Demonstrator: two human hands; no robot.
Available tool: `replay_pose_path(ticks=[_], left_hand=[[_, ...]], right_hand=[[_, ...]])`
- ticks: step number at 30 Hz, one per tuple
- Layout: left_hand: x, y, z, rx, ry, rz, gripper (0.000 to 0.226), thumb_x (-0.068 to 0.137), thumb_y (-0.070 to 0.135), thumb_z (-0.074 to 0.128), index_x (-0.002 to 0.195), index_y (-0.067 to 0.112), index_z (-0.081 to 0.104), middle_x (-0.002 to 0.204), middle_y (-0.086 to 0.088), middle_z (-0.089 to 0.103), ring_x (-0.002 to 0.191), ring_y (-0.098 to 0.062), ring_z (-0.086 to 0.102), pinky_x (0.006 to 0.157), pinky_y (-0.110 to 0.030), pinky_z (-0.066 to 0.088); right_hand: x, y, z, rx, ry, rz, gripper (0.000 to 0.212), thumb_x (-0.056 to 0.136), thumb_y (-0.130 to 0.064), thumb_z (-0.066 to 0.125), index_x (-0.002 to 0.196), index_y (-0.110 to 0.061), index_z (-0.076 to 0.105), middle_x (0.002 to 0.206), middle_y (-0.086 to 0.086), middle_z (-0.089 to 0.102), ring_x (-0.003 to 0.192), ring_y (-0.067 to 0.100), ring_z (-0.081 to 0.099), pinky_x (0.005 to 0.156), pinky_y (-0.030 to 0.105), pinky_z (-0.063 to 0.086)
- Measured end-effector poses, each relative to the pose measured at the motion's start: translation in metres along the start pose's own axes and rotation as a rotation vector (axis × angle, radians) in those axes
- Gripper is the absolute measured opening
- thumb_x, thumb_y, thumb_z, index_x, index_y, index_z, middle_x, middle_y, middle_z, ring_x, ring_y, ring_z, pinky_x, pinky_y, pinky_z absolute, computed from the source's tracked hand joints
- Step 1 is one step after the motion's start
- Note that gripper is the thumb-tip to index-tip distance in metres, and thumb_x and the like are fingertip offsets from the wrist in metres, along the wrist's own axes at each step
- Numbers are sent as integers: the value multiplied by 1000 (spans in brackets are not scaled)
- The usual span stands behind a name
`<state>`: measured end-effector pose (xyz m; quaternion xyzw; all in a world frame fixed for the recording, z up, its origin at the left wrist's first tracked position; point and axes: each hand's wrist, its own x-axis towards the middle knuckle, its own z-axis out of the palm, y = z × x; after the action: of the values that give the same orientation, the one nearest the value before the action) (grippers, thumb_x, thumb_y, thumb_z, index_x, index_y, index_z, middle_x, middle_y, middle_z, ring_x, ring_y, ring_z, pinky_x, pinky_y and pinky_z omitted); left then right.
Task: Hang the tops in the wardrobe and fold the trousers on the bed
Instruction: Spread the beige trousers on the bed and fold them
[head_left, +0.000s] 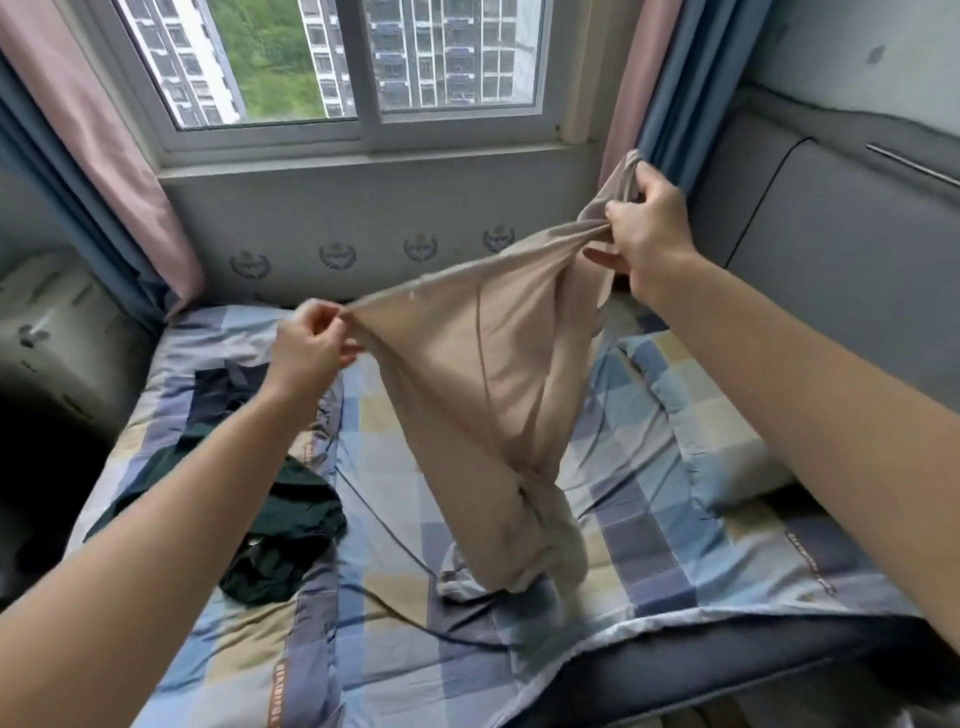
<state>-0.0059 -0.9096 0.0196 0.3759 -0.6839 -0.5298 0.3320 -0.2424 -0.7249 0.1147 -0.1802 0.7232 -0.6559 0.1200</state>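
Observation:
Beige trousers hang stretched in the air over the bed. My left hand pinches one end of their waistband at centre left. My right hand grips the other end, higher and to the right. The twisted legs droop down and their ends rest on the checked bedcover. A dark green garment lies crumpled on the bed's left side, with a dark navy garment behind it.
A pillow in checked cloth lies at the bed's right. A grey padded headboard stands beyond it. A window with pink and blue curtains faces the bed. A thin dark cable crosses the cover.

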Motion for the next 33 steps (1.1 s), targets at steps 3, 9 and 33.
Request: replay_pose_path(ticks=[3,9,33], left_hand=[[17,27,1,-136,82,73,26,102,8,39,83,23,49,85,-3,61,75,-15,64,67,-28,56],[4,-55,4,-73,-20,-199,21,104,17,32,89,20,47,94,-12,55,84,-25,54,69,-41,52],[-125,-311,22,147,-157,-1046,12,85,6,71,73,7,71,85,-13,71,76,-27,63,64,-31,51]], right_hand=[[-2,-8,-1,10,48,-120,69,94,5,35,152,-28,19,137,-7,48,116,15,55,87,21,51],[-22,77,5,101,-26,236,73,75,7,31,141,-24,29,124,11,51,93,31,61,52,46,57],[-175,403,-15,-799,-662,946,33,85,8,45,57,-10,47,62,8,46,53,15,42,45,20,32]])
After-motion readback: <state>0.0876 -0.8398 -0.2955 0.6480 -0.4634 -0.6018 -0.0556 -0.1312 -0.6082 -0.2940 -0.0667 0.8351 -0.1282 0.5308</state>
